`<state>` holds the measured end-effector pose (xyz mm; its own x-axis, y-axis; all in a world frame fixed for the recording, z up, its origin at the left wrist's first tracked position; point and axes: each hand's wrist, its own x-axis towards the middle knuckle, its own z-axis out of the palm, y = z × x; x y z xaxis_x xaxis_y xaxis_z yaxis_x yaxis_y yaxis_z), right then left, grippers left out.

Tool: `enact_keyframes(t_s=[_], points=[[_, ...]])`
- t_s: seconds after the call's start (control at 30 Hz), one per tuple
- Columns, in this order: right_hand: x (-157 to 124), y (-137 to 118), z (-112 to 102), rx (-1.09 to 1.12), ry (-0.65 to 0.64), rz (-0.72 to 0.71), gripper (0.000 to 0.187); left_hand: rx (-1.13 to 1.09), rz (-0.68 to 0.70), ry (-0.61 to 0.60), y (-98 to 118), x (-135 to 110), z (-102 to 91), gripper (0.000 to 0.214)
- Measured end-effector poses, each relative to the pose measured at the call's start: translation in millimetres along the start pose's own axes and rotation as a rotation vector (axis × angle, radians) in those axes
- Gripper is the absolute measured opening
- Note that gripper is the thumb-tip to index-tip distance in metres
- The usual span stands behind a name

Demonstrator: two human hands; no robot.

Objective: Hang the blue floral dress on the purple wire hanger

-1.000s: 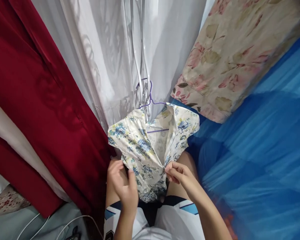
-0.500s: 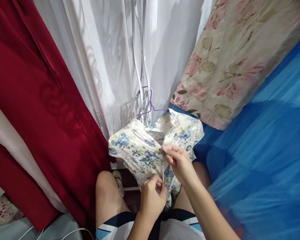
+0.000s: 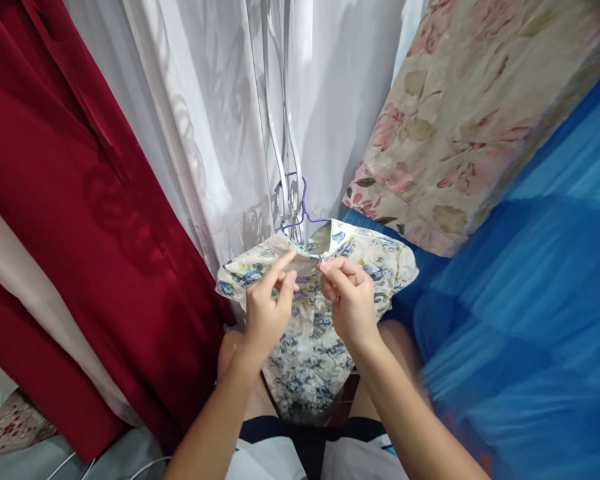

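A white dress [image 3: 305, 373] with a blue and yellow floral print hangs before me on a purple hanger [image 3: 305, 208]. Its neckline is up near the hanger and its two sides meet along a seam down the middle. At the top of that seam, my right hand [image 3: 350, 293] pinches a small zip pull [image 3: 322, 259], mostly covered by the fingertips. My left hand [image 3: 270, 303] is just left of it, over the chest of the dress, forefinger stretched out and thumb apart, with nothing held.
White curtains [image 3: 190, 100] and pale straps [image 3: 275, 120] hang behind the dress. Red cloth [image 3: 115, 220] drapes on the left. To the right hang a pink-flowered cloth [image 3: 445, 147] and blue tulle [image 3: 520, 313]. My knees flank the dress.
My right hand has moved up to the neckline, and the gap down the dress's middle has closed. My left hand has let go of the lower edge and risen beside the right.
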<state>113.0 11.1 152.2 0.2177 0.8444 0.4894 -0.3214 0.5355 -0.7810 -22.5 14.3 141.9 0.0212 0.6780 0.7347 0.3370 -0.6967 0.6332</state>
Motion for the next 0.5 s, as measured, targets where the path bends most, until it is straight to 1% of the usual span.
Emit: enact_keyframes(t_s=[0.07, 0.1, 0.13, 0.2, 0.27, 0.33, 0.4, 0.47, 0.5], points=[[-2, -4, 0, -0.043, -0.017, -0.034, 0.020, 0.030, 0.116, -0.091, 13, 24, -1.0, 0.026], [-1, -5, -1, -0.073, -0.024, -0.050, 0.020, 0.055, 0.167, -0.117, 18, 31, 1.0, 0.021], [1, -6, -3, -0.104, -0.026, -0.065, 0.021, 0.080, 0.206, -0.118, 21, 35, 4.0, 0.019], [6, -1, -6, -0.151, -0.024, -0.079, 0.024, 0.115, 0.247, -0.048, 26, 39, 9.7, 0.020], [8, 9, -11, -0.176, -0.040, -0.059, 0.027, 0.118, 0.247, 0.086, 26, 43, 9.5, 0.020], [6, 21, -15, -0.196, -0.070, -0.015, 0.028, 0.092, 0.211, 0.268, 19, 52, -0.9, 0.020], [-2, 31, -16, -0.209, -0.104, 0.020, 0.029, 0.035, 0.143, 0.461, 3, 63, -21.4, 0.022], [-16, 36, -15, -0.217, -0.137, 0.045, 0.029, -0.072, 0.056, 0.636, -23, 68, -46.9, 0.025], [-23, 37, -13, -0.215, -0.151, 0.056, 0.029, -0.148, 0.012, 0.733, -38, 66, -58.9, 0.025]])
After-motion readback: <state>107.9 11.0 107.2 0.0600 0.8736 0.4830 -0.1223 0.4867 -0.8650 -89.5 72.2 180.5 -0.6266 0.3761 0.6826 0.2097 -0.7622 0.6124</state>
